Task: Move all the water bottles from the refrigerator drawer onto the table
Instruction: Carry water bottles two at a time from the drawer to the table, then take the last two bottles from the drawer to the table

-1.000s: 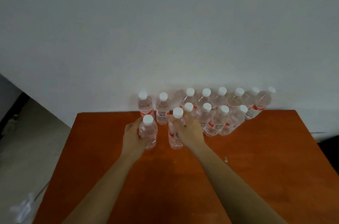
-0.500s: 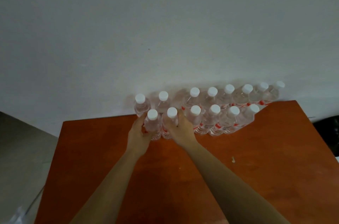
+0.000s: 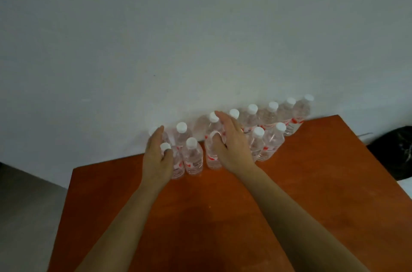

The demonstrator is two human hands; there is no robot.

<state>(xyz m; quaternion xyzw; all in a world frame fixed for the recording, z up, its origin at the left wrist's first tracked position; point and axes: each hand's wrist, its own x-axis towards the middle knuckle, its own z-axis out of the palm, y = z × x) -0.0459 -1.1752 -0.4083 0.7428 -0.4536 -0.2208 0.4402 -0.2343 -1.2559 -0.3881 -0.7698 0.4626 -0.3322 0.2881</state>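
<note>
- An orange-brown tabletop [image 3: 312,193] fills the lower view, its far edge set against a pale wall [image 3: 200,37]. Grey floor [image 3: 24,216] shows past its left side and a dark bag-like thing [image 3: 394,151] past its right.
- Two bare forearms reach forward over the bare near half.
- The left hand [image 3: 156,160] is open, fingers straight and pointing away. Its palm faces inward beside the end bottle [image 3: 177,169] of the front row, with the thumb by the white cap. It does not wrap the bottle.
- The right hand [image 3: 234,147] is open too, fingers straight and thumb spread. The third bottle [image 3: 210,158] stands in the fork between thumb and palm. I cannot tell whether skin touches plastic.
- Between the hands a second bottle [image 3: 193,157] stands free.
- Every bottle is upright, long axis vertical, cap up. Each hand's bottle lies on its thumb side, just ahead of the palm. The left hand is nearer the row's left end, the right hand nearer its middle.
- More front bottles [image 3: 265,144] stand right of the right hand, and the back row [image 3: 252,115] runs close along the wall.
- The placing looks about finished. Coming away calls for a straight pull toward the body, since a sideways sweep could topple the close-packed neighbours.
- The drawer is out of view, so what remains in it cannot be told.
</note>
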